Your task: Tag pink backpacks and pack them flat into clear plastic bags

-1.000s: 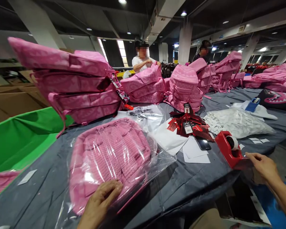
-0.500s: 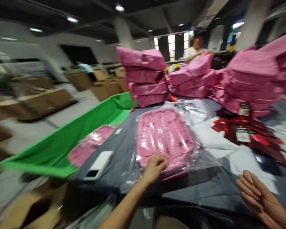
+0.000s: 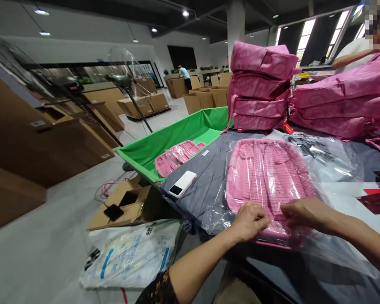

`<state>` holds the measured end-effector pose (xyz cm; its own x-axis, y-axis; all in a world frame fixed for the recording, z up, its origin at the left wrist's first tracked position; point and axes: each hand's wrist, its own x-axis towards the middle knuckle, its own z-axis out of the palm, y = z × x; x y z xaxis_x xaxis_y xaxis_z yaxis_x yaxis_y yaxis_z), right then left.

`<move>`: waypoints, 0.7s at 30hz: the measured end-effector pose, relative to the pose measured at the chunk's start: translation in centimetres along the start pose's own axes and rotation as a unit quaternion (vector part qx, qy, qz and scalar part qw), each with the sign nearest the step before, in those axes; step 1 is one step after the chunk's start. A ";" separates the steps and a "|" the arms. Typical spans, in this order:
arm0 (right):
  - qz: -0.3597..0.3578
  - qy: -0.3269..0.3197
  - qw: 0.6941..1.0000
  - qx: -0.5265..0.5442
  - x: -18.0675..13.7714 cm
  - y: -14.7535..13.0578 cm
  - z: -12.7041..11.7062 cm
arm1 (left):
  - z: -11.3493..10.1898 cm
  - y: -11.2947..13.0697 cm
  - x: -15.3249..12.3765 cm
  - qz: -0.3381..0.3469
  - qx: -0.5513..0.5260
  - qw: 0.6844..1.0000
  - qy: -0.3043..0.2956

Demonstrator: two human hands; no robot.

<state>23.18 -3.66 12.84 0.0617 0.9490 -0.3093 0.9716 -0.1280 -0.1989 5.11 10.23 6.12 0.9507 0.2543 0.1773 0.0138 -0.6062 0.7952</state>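
A pink backpack [image 3: 266, 177] lies flat on the dark table cover, its ribbed back panel facing up, inside a clear plastic bag [image 3: 217, 217]. On the near left part of the pack, my left hand [image 3: 251, 220] has its fingers curled closed on the plastic. My right hand [image 3: 307, 213] is closed in a pinch on the bag a little to the right. Loose plastic spreads out past the pack on both sides. What exactly lies under the fingertips is partly hidden.
Stacked pink backpacks [image 3: 261, 86] stand at the back of the table, with a person [image 3: 354, 52] behind more at right. A white phone-like device [image 3: 183, 184] lies at the left edge. Beyond it, a green bin [image 3: 174, 126] holds another bagged backpack [image 3: 179, 158]. Cartons [image 3: 117, 207] sit on the floor.
My right hand has come in from the right, over the white sheets, onto the bagged backpack. My left hand stays on the bag. The view has swung left.
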 end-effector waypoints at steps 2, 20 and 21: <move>0.044 0.013 0.999 -0.008 0.3 0.4 0.1 | 0.0 -0.1 0.0 0.007 0.008 1.000 0.000; -0.149 0.392 0.844 -0.334 -5.3 1.0 11.3 | -0.7 1.0 -0.6 0.044 0.133 0.990 -0.030; -0.154 0.395 0.840 -0.338 -5.2 1.1 11.2 | -1.1 1.1 -1.2 0.069 0.160 0.984 -0.025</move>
<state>21.32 -11.96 3.83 -0.3446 0.8361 0.4268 0.8602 0.0991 0.5002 3.61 10.10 7.43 0.9645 0.1205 0.2350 -0.0266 -0.8411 0.5403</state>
